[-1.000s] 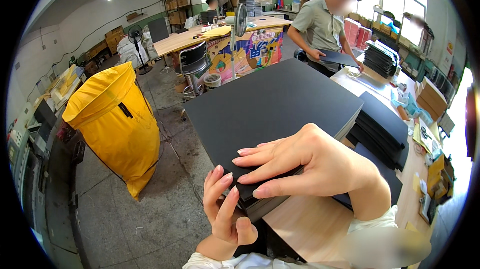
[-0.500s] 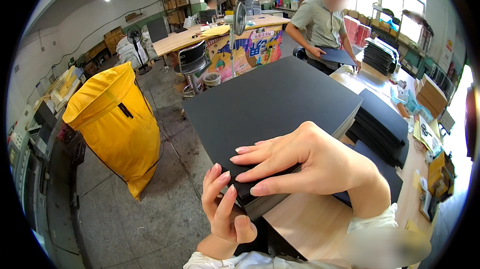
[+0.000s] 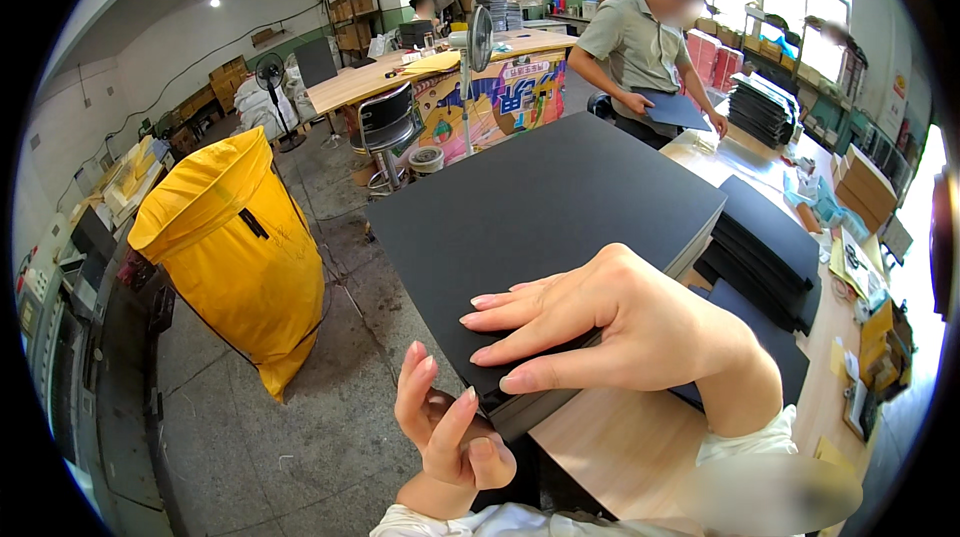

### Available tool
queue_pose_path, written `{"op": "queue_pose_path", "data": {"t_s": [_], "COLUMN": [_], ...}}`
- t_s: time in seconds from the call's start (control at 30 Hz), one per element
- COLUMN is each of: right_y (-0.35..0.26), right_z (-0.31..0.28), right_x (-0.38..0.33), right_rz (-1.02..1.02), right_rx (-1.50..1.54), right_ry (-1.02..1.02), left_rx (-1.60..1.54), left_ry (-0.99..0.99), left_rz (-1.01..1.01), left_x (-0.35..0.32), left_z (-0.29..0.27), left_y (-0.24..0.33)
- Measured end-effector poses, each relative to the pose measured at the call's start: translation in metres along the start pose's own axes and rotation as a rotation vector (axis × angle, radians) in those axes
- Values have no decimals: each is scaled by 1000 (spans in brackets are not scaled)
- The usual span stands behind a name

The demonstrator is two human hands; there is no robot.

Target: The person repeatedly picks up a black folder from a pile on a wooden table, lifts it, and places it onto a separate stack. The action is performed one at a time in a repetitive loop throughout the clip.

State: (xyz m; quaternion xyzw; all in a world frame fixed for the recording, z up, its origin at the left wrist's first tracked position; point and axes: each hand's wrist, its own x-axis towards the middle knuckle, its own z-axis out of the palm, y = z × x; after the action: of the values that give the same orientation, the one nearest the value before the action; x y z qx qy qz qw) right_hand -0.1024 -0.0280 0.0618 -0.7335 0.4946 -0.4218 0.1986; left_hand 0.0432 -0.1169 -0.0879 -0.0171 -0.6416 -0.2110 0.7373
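In front of me is a tall stack of large black boards, its pale side edges showing at the right. My right hand lies on top at the near corner, fingers spread and pressed on the surface. Beside that corner, lower and to the left, my left hand is held with palm turned up and fingers loosely bent and apart. Its index fingertip is close to the stack's edge; whether it touches I cannot tell. Nothing shows in either hand.
Right of the stack, more black sheets lie on the wooden table. A co-worker behind it holds a dark board. A large yellow bag stands on the floor at left, with a stool and fan farther back.
My left hand's fingers have drawn slightly away from the stack's corner, to the left and down. My right hand stays put. The co-worker's head and board have shifted slightly.
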Motion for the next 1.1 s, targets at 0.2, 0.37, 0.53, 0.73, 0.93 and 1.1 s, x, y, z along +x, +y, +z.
{"op": "queue_pose_path", "data": {"t_s": [0.2, 0.37, 0.53, 0.73, 0.93, 1.1], "right_y": [3, 4, 5, 5, 6, 3], "right_z": [0, 0, -1, 1, 4, 5], "right_x": [0, 0, 0, 0, -4, -14], "right_rz": [-38, -30, -35, -58, -65, -156], "right_rx": [-21, -20, -22, -13, 0, -280], "right_ry": [14, 11, 13, 17, 52, 122], "left_rx": [15, 32, 9, 24, 167, 155], "left_ry": [-18, -61, -84, -53, -204, -204], "left_rz": [12, -13, -31, -47, -79, -290], "left_x": [2, 5, 7, 11, 57, 77], "left_z": [0, -2, -1, -1, -14, 0], "left_y": [0, 1, 0, 3, 25, 45]}}
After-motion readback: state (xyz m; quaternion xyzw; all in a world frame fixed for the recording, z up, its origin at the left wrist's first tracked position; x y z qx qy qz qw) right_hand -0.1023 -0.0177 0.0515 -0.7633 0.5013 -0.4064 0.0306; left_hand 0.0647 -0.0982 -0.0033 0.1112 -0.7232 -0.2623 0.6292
